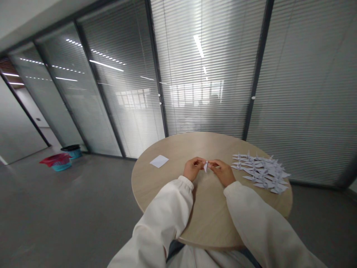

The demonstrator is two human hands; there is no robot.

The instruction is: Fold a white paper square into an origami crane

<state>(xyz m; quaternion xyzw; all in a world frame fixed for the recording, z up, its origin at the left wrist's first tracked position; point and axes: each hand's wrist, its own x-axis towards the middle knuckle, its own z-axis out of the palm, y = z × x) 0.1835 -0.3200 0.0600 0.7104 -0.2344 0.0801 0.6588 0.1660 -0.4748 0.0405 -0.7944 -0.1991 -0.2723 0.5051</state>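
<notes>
Between my two hands, over the middle of the round table, is a small piece of folded white paper (205, 167), narrow and pointed at its lower end. My left hand (193, 168) pinches it from the left side. From the right, the fingertips of my right hand (222, 171) close on the same paper. Its upper part is mostly hidden by the fingers. Many folded white paper cranes (263, 172) stand in rows to the right of my right hand. A flat white sheet of paper (159, 161) lies to the left of my left hand.
The round wooden table (209, 219) reaches close to my body. Behind it stands a glass partition with blinds (206, 74). On the floor at the left are a blue bin with a red liner (58, 162) and another with a black liner (73, 150).
</notes>
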